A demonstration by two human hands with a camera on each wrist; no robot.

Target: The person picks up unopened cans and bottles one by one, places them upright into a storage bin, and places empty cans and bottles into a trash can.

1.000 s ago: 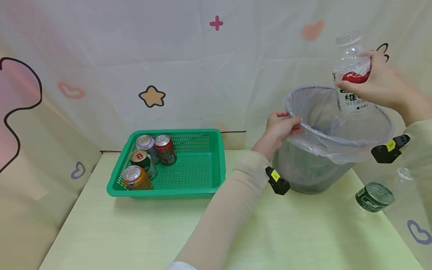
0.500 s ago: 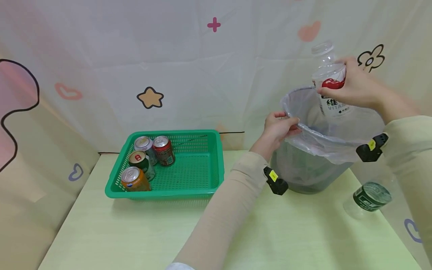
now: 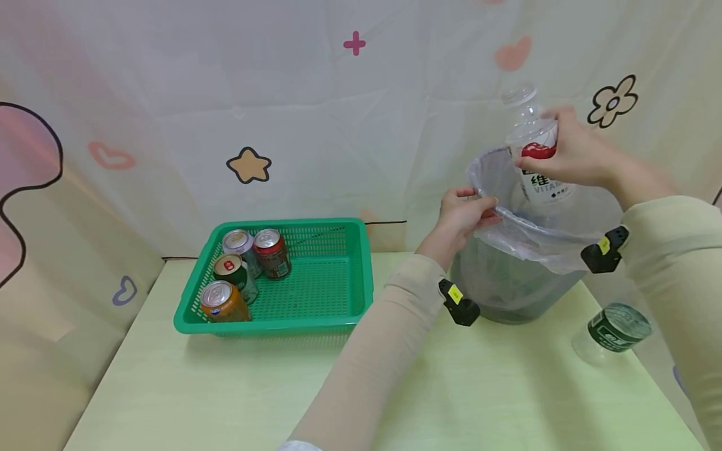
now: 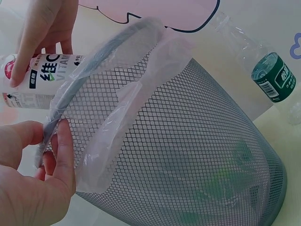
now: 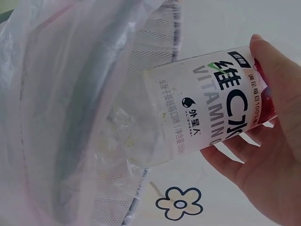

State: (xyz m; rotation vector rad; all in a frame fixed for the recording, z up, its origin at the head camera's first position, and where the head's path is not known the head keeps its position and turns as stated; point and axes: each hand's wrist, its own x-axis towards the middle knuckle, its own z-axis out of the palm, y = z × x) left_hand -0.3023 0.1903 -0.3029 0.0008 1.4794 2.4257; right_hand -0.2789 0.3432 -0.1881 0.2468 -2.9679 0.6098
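My right hand (image 3: 583, 153) grips a clear plastic bottle (image 3: 536, 156) with a white label and red cherries. The bottle is upright and has no cap; its lower end dips into the mouth of a mesh waste bin (image 3: 507, 288). A thin translucent bin liner (image 4: 117, 117) lines the bin and folds over its rim. At the rim's left side, my left hand (image 3: 465, 216) pinches the liner between thumb and fingers. The right wrist view shows the fingers wrapped around the bottle's label (image 5: 207, 101). Greenish shapes show through the mesh, low in the bin.
To the left stands a green plastic basket (image 3: 361, 282) holding several drink cans, one of them orange (image 3: 224, 302). Another clear bottle (image 3: 617, 329) with a green label lies at the table's right edge. A printed curtain (image 3: 310, 125) hangs behind the table.
My right hand has carried the cherry-label bottle left and down, its bottom now inside the bin's mouth. The left hand keeps its pinch on the rim liner.
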